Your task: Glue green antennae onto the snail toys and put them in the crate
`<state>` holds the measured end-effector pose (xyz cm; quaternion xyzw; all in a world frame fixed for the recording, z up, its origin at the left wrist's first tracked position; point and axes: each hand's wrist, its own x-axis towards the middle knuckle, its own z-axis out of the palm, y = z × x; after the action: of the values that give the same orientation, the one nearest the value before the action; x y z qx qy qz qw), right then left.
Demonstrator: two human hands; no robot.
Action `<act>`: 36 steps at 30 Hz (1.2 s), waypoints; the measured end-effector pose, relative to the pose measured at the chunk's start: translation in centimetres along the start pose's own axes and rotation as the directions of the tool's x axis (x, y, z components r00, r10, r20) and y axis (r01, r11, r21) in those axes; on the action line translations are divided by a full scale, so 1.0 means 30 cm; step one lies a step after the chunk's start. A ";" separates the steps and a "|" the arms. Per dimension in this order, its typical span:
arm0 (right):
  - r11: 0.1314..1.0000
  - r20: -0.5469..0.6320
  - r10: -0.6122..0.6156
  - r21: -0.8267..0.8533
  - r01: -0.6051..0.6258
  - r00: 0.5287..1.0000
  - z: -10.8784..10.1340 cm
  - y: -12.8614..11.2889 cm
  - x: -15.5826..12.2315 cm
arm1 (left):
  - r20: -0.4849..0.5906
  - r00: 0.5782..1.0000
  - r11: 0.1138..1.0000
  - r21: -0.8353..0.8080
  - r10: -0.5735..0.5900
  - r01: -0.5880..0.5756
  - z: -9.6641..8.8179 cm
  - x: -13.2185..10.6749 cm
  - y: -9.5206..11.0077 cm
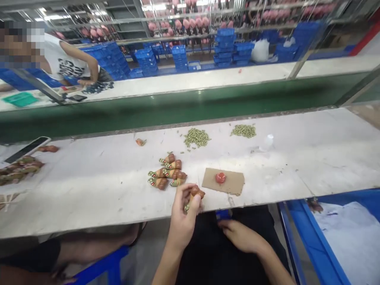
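At the table's front edge, my left hand (183, 211) is closed around a small painted figurine (196, 192) with a rounded brown top and a green patterned end. Just behind it several similar figurines (166, 172) lie in a cluster. Below the table edge, over my lap, my right hand (240, 236) has its fingers curled together; whatever they hold, if anything, is hidden. A blue object (223, 214) shows just beyond its fingertips. Nearby a piece of cardboard (234, 183) carries a round red blob (220, 177).
Two piles of small green pellets (196, 137) lie toward the back, near a small clear bottle (267, 142). A phone (28, 149) and more figurines (22, 170) are at left. A blue bin (308, 225) stands at right. Across the green channel, another person (74, 59) works.
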<state>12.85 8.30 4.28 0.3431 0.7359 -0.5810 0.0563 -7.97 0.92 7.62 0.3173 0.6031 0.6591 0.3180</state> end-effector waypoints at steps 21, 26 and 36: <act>0.799 -0.402 -0.489 -0.562 0.213 0.774 -0.522 -0.378 0.643 | 0.190 0.978 0.969 0.213 0.086 -0.126 -0.050 0.023 -0.058; 0.792 -0.363 -0.498 -0.560 0.242 0.788 -0.546 -0.363 0.654 | 0.144 0.989 0.988 0.153 -0.023 0.001 -0.040 0.024 -0.032; 0.901 -0.439 -0.427 -0.277 0.333 0.791 -0.540 -0.373 0.571 | 0.023 0.945 0.945 0.042 -0.327 0.325 -0.033 0.040 0.074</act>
<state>-1.40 29.31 10.33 0.3165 0.8304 -0.4031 -0.2185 -9.57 1.13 9.79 0.2290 0.6549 0.5811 0.4255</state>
